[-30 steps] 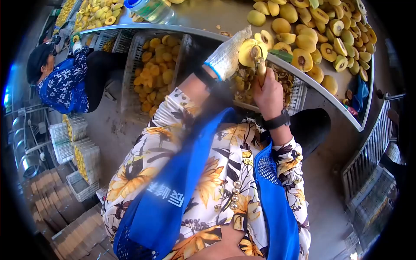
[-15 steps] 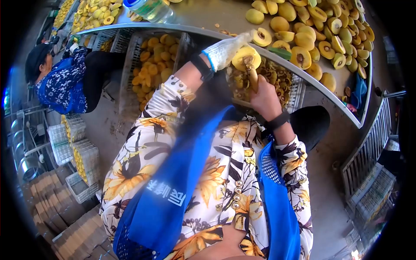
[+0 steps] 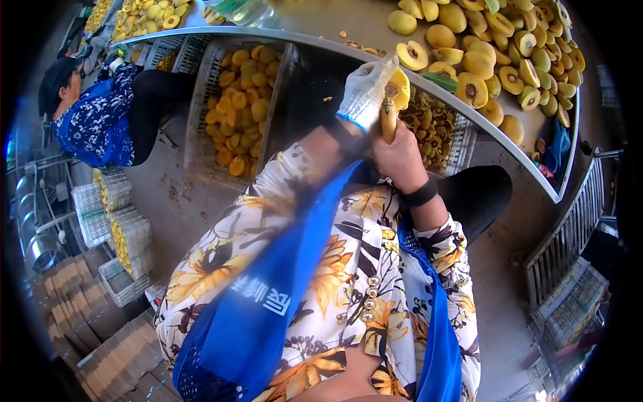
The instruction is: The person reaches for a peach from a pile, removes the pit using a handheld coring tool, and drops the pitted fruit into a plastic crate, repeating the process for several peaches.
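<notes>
My left hand [image 3: 367,90], in a white knitted glove, holds a yellow fruit half [image 3: 400,88] by its far side, near the table edge. The bare right hand [image 3: 400,155] is wrapped round the wooden handle [image 3: 388,120] of a tool whose tip meets the fruit. Where the tip touches, the detail is too small to make out. Below and beyond the hands, a white crate [image 3: 462,144] holds small brown and yellow fruit scraps. To the left, another crate [image 3: 194,144] holds yellow-orange fruit pieces.
Many halved fruits [image 3: 479,63] are heaped on the metal-edged table [image 3: 348,20], with a clear container [image 3: 248,12] at its far side. A person in blue [image 3: 100,124] sits at the left. Stacked crates [image 3: 130,238] and a metal rack [image 3: 566,218] stand on either side.
The gloved hand has tilted upright and shifted right with the fruit, which is now seen more edge-on. The tool's handle points more straight up. The view has shifted slightly.
</notes>
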A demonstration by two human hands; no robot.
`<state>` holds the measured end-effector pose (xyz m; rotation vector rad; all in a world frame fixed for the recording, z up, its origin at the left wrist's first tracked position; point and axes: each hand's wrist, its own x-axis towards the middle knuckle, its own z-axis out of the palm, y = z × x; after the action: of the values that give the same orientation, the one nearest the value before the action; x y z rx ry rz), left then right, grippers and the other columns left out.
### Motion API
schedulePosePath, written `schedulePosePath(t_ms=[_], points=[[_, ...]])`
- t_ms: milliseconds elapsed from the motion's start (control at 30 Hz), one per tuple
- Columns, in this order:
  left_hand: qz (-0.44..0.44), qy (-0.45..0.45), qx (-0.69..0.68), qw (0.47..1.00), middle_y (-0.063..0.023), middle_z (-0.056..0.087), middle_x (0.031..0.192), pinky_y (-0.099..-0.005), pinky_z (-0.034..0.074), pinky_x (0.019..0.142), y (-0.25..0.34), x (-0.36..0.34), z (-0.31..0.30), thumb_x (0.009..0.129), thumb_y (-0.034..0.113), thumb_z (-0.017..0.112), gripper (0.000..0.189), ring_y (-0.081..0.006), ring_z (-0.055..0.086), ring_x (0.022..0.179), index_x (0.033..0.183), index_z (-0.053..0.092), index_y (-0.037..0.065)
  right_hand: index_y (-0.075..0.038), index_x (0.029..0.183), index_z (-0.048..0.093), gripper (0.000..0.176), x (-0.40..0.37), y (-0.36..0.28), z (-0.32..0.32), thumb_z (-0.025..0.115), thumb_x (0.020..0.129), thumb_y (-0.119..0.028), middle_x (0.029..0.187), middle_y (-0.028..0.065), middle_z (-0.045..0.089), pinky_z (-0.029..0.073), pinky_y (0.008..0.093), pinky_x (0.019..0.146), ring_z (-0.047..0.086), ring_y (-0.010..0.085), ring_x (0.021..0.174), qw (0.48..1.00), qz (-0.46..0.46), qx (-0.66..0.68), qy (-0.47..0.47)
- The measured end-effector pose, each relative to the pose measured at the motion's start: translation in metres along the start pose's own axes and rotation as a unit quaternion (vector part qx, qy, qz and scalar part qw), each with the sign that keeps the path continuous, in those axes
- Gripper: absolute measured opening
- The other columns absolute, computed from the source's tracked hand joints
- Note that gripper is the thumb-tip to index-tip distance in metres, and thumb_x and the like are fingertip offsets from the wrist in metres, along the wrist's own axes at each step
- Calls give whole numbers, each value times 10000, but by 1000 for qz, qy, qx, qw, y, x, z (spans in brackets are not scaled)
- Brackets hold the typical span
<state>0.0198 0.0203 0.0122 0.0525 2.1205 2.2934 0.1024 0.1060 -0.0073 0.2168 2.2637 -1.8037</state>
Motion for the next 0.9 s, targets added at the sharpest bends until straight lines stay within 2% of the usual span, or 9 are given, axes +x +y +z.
schedulePosePath(t_ms=[167, 267, 333, 433, 500, 567, 600, 667, 900], points=[[-195, -14, -213, 957, -45, 568, 689, -254, 446, 478, 9, 0, 2, 834, 339, 612, 303, -140, 529, 523, 822, 571, 40, -31, 890, 484, 88, -10, -23, -13, 499, 806, -55, 570, 14, 476, 322, 218, 321, 396, 78, 354, 969, 49, 201, -136], [-324, 5, -256, 911, -62, 568, 683, -277, 447, 463, 33, 0, -2, 856, 432, 544, 389, -184, 540, 520, 796, 550, 48, -29, 896, 484, 107, -6, -27, -23, 510, 794, -13, 564, 8, 457, 307, 212, 319, 366, 65, 350, 904, 114, 331, -246], [-263, 36, -285, 921, -74, 556, 664, -300, 442, 430, 32, 10, -23, 860, 517, 476, 469, -220, 557, 524, 790, 531, 57, -22, 912, 483, 140, -6, -24, -23, 526, 782, 11, 559, 4, 441, 293, 204, 320, 342, 52, 349, 856, 98, 389, -326], [-176, 32, -297, 938, -90, 594, 722, -289, 464, 459, 10, 37, -114, 856, 528, 476, 484, -226, 578, 566, 816, 564, 54, -21, 854, 503, 88, -12, -20, -25, 549, 780, -29, 543, 3, 436, 285, 210, 320, 369, 64, 353, 894, 114, 356, -249], [-38, 196, 95, 975, -116, 636, 876, -334, 498, 653, 16, 38, -148, 806, 522, 551, 487, -223, 619, 729, 947, 612, 60, -26, 836, 508, 72, -7, -5, -35, 549, 790, -62, 544, 2, 447, 300, 214, 325, 384, 73, 352, 954, 106, 216, -178], [-7, 174, 591, 787, -133, 637, 974, -347, 478, 746, 24, 41, -181, 776, 512, 577, 496, -252, 622, 830, 978, 645, 65, -29, 829, 512, 77, -8, 11, -36, 547, 800, -92, 551, 3, 462, 312, 218, 329, 396, 81, 351, 978, 119, 125, -116], [76, 175, 655, 731, -145, 625, 1015, -346, 461, 796, 34, 42, -172, 763, 510, 575, 501, -271, 606, 903, 1009, 644, 80, -31, 830, 513, 85, -7, 16, -33, 545, 804, -104, 556, 5, 471, 318, 219, 332, 400, 84, 350, 982, 132, 103, -91], [147, 137, 623, 756, -139, 634, 987, -357, 456, 808, 31, 55, -143, 763, 516, 562, 495, -286, 594, 929, 987, 648, 84, -38, 837, 522, 101, -7, 22, -27, 547, 813, -134, 570, 1, 490, 333, 217, 353, 422, 83, 376, 982, 144, 91, -78], [101, -215, 608, 758, -150, 628, 902, -401, 472, 782, 1, 89, 38, 710, 525, 590, 509, -298, 602, 891, 1033, 587, 132, -39, 840, 544, 105, -14, 26, -34, 567, 816, -138, 594, -24, 504, 353, 218, 411, 447, 66, 451, 995, 54, 85, 13]])
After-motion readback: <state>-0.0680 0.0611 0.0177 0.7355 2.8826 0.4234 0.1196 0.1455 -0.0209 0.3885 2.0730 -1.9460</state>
